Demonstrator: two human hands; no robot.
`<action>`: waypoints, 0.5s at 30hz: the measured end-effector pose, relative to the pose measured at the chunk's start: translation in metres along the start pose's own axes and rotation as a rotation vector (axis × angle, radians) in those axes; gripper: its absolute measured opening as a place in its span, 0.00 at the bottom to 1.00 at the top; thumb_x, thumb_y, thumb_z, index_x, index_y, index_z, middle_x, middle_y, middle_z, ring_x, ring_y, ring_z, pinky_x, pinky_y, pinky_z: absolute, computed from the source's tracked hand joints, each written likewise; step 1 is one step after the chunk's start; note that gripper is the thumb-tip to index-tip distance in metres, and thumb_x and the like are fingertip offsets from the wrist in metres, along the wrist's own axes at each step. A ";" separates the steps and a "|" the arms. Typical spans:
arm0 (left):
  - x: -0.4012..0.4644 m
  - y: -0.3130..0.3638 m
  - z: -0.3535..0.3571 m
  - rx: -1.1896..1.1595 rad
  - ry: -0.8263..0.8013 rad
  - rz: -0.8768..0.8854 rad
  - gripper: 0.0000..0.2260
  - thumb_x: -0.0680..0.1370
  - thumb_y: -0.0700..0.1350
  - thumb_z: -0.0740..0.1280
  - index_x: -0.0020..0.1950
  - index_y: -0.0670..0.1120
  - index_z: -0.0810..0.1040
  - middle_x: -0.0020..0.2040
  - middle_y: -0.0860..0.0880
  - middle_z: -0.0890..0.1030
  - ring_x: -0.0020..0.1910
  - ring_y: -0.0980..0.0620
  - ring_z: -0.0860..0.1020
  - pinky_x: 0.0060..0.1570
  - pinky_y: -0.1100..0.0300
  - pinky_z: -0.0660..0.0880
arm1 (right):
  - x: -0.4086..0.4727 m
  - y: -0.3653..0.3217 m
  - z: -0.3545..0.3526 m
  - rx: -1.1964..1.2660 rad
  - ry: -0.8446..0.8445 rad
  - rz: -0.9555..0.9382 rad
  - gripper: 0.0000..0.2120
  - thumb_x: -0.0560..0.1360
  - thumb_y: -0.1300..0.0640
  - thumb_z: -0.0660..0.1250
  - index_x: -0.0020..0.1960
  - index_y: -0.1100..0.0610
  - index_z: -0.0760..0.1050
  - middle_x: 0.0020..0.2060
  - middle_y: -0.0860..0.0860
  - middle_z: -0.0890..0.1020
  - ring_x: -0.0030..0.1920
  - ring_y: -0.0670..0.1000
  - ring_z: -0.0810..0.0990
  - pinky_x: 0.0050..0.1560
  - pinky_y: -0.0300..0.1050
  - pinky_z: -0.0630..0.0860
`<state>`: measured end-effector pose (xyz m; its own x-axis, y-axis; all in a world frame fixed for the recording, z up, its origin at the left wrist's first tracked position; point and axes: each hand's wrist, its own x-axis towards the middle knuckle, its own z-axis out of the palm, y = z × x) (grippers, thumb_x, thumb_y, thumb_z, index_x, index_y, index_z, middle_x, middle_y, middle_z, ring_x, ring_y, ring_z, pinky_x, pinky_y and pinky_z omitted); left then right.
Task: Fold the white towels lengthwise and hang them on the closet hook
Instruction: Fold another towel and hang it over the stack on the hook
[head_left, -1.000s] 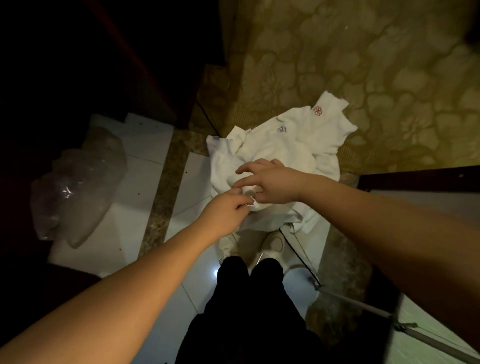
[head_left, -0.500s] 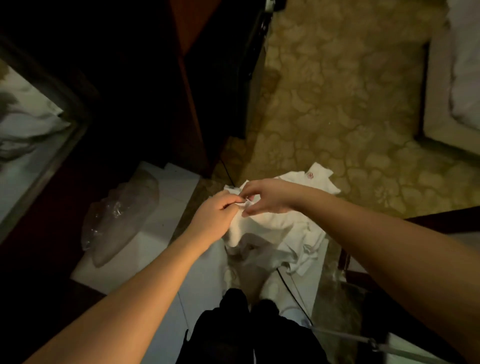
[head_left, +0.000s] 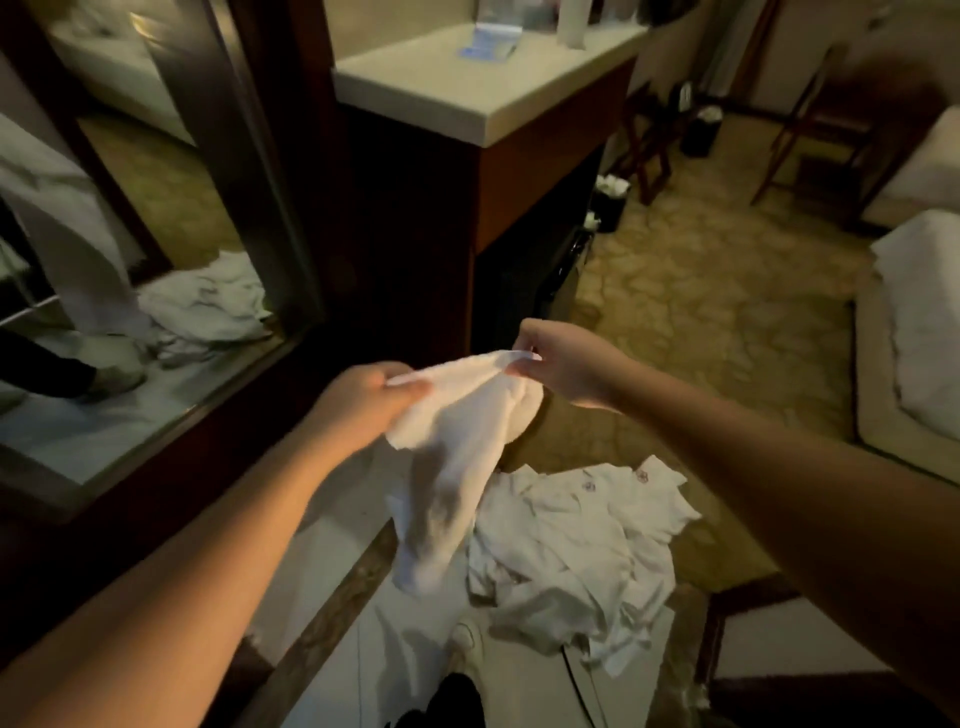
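Observation:
A white towel hangs in the air in front of me, held by its top edge. My left hand is closed on the towel's left end, and my right hand pinches its right corner, a short way apart. The rest of the towel droops down toward the floor. Below it a heap of white towels with small red emblems lies crumpled on the floor. No closet hook is visible.
A mirrored door stands at the left, reflecting the towel heap. A dark wooden cabinet with a pale counter rises ahead. Patterned carpet spreads to the right, with a bed edge, chairs and small bins beyond. My shoe rests on pale tile.
Both hands have lifted one towel off the heap and moved apart along its edge. The view has tilted up from the floor to the room.

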<state>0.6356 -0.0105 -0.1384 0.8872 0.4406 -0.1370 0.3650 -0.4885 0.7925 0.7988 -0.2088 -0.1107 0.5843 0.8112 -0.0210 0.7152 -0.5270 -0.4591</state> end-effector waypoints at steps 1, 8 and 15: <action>-0.017 0.006 -0.014 -0.069 0.073 0.020 0.05 0.74 0.57 0.72 0.42 0.57 0.84 0.39 0.51 0.85 0.40 0.52 0.83 0.41 0.56 0.75 | -0.010 -0.009 -0.001 -0.027 0.034 -0.008 0.06 0.80 0.51 0.67 0.49 0.51 0.71 0.40 0.44 0.75 0.40 0.46 0.75 0.36 0.39 0.71; -0.138 0.041 -0.097 0.002 0.262 0.134 0.08 0.77 0.50 0.72 0.39 0.60 0.82 0.36 0.63 0.83 0.38 0.65 0.81 0.36 0.70 0.72 | -0.072 -0.083 0.001 -0.216 0.199 -0.131 0.09 0.82 0.47 0.63 0.58 0.51 0.70 0.34 0.43 0.73 0.31 0.43 0.74 0.29 0.36 0.64; -0.256 0.053 -0.176 0.293 0.459 0.093 0.10 0.81 0.55 0.64 0.49 0.51 0.81 0.40 0.55 0.79 0.41 0.57 0.78 0.35 0.60 0.69 | -0.105 -0.155 -0.006 -0.269 0.143 -0.118 0.12 0.84 0.47 0.59 0.62 0.53 0.71 0.49 0.50 0.81 0.48 0.50 0.82 0.49 0.44 0.78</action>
<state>0.3779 -0.0166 0.0434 0.7293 0.6365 0.2511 0.4119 -0.7015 0.5816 0.6284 -0.2137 -0.0318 0.5258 0.8370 0.1516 0.8456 -0.4951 -0.1993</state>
